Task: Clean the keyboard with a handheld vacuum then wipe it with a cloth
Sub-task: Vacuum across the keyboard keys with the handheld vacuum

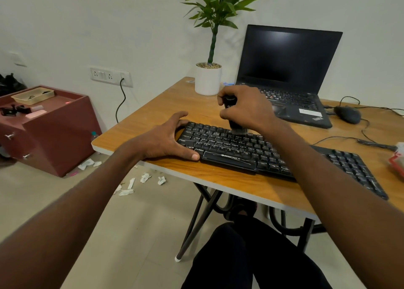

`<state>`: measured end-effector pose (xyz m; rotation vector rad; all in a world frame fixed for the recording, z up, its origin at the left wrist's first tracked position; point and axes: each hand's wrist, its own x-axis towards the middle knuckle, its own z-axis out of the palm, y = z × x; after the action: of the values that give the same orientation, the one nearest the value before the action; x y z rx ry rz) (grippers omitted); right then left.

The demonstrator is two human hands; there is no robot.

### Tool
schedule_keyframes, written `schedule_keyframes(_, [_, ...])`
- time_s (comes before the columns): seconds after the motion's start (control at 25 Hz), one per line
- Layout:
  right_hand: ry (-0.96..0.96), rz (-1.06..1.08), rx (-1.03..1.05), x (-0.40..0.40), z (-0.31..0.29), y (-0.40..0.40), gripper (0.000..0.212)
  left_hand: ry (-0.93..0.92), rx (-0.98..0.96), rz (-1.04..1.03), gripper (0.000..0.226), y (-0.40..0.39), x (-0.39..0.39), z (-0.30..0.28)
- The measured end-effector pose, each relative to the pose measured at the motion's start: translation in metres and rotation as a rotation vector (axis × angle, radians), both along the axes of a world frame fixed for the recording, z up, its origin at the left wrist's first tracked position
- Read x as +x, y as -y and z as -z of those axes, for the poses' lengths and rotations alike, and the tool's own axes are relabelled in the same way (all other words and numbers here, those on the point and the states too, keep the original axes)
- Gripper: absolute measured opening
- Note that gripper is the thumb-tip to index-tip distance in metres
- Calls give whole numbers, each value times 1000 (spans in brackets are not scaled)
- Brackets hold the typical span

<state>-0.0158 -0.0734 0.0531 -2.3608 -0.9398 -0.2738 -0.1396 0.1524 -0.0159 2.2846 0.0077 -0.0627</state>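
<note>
A black keyboard lies slanted across the wooden table. My left hand clasps its left end, thumb along the front edge and fingers over the far corner. My right hand grips a black handheld vacuum held upright. Its brush nozzle touches the top key rows near the keyboard's middle. Much of the vacuum is hidden by my fingers.
An open black laptop stands behind the keyboard, with a white potted plant to its left. A black mouse and cables lie at the right, a red-and-white item at the right edge. Paper scraps litter the floor beside a maroon cabinet.
</note>
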Motion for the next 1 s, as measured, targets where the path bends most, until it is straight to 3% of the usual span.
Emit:
schedule_keyframes(0.08, [-5, -17, 68, -2, 3, 3, 33, 3, 7, -1, 147, 0, 0, -1])
schedule_keyframes(0.2, [-199, -160, 277, -8, 8, 8, 36, 32, 3, 0, 136, 3, -3, -1])
schedule_keyframes(0.32, [-287, -199, 409, -10, 12, 14, 30, 177, 128, -132, 116, 29, 1, 1])
schedule_keyframes(0.44, [-276, -217, 327, -7, 11, 24, 27, 319, 270, -230, 104, 55, 11, 9])
schedule_keyframes(0.6, [-34, -97, 87, 1, -1, 33, 24, 365, 332, -255, 89, 53, 18, 16])
schedule_keyframes(0.76, [-206, -233, 227, -4, 5, 29, 26, 382, 335, -276, 84, 54, 17, 17])
schedule_keyframes(0.88, [-49, -128, 93, 2, 0, 32, 22, 383, 338, -283, 82, 54, 17, 17])
schedule_keyframes(1.0, [-149, -215, 149, 2, 2, 40, 25, 385, 343, -286, 81, 54, 16, 17])
